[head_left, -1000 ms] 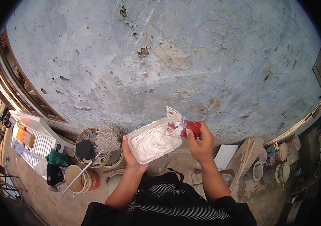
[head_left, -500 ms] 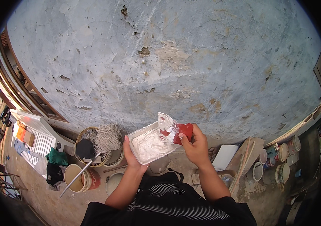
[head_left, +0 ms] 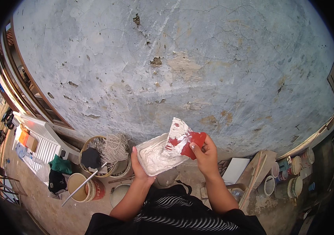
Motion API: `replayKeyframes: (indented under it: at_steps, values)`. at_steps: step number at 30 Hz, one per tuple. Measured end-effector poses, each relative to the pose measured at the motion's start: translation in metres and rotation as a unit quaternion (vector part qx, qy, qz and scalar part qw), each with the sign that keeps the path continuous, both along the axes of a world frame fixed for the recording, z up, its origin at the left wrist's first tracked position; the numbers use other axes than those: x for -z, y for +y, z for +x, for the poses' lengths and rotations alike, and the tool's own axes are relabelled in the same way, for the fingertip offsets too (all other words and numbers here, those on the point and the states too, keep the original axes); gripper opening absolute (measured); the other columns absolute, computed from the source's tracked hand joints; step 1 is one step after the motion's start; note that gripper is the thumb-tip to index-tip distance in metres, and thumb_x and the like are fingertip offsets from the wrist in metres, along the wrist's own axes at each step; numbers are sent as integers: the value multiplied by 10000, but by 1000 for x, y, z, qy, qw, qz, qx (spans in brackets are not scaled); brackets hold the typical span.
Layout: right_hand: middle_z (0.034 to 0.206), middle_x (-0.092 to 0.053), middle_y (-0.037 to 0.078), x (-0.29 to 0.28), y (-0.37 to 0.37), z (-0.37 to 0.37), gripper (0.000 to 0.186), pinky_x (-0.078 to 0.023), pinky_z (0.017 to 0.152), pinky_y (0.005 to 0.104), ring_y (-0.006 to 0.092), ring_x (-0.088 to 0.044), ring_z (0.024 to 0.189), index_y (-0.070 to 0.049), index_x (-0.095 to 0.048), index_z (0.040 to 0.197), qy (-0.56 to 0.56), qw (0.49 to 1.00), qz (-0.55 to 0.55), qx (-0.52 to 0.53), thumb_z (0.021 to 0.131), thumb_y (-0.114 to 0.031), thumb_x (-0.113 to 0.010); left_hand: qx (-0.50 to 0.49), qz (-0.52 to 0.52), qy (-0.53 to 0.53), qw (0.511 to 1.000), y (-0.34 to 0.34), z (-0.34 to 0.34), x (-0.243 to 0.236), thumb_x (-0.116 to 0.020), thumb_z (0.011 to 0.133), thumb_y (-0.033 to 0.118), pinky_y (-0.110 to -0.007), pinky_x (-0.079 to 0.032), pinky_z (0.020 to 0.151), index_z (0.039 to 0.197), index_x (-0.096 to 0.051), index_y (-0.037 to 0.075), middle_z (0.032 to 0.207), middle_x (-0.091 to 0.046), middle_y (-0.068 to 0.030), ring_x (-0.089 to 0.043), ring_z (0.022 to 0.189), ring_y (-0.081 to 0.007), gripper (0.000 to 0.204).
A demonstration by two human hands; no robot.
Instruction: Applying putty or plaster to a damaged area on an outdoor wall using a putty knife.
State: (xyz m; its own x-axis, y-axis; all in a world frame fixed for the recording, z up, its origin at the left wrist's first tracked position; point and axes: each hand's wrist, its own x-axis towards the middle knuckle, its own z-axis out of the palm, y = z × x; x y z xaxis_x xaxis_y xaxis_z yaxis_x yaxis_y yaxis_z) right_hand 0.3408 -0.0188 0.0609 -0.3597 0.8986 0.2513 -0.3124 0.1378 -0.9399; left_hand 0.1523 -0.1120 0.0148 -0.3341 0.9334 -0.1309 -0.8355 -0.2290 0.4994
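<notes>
Head view: right hand fingers grip red scraper; left hand grips white putty tray.

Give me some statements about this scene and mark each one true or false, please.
1. The right hand holds a red scraper smeared with white paste. True.
2. The left hand holds a metal bucket. False: it supports a white tray of white paste.
3. The scraper's blade is pressed flat on the wall. False: it rests at the tray.
4. A coil of pale string lies in a round basket to the left of the tray. True.
5. The wall is freshly painted and smooth. False: it is grey, cracked and chipped.
</notes>
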Motion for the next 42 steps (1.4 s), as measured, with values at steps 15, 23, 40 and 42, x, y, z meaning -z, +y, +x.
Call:
replayKeyframes:
  at_steps: [15, 23, 40, 42]
  values:
    - [1160, -716, 93, -9, 25, 2, 267, -606, 877, 340, 173, -718, 1006, -23, -593, 1244, 164, 977, -135, 37, 985, 4, -649, -28, -14, 2, 1000, -2, -22, 0, -424, 971, 751, -535, -467, 1130, 1494, -473, -36, 1471, -569, -243, -585, 1325, -413, 946]
    - [1232, -686, 116, 7, 33, -2, 346, -567, 980, 395, 233, -701, 1095, -19, -562, 1303, 185, 970, -151, 30, 967, -36, -639, -61, -16, -3, 998, -5, -33, 4, -428, 963, 765, -554, -484, 1113, 1494, -488, -2, 1464, -580, -224, -593, 1312, -417, 935]
    - [1110, -697, 58, -5, 27, -26, 271, -548, 870, 303, 140, -682, 994, -51, -556, 1199, 195, 972, -117, 57, 961, 11, -669, -32, 6, 2, 999, 6, -61, 2, -416, 948, 789, -661, -516, 1019, 1523, -454, 12, 1502, -546, -226, -584, 1311, -457, 968]
    - [1103, -699, 52, -6, 27, -32, 265, -545, 859, 291, 131, -682, 984, -53, -556, 1196, 191, 973, -107, 67, 965, 7, -670, -24, 10, 4, 1000, 12, -70, 0, -412, 946, 793, -660, -518, 1016, 1527, -449, 14, 1504, -543, -226, -584, 1312, -456, 972]
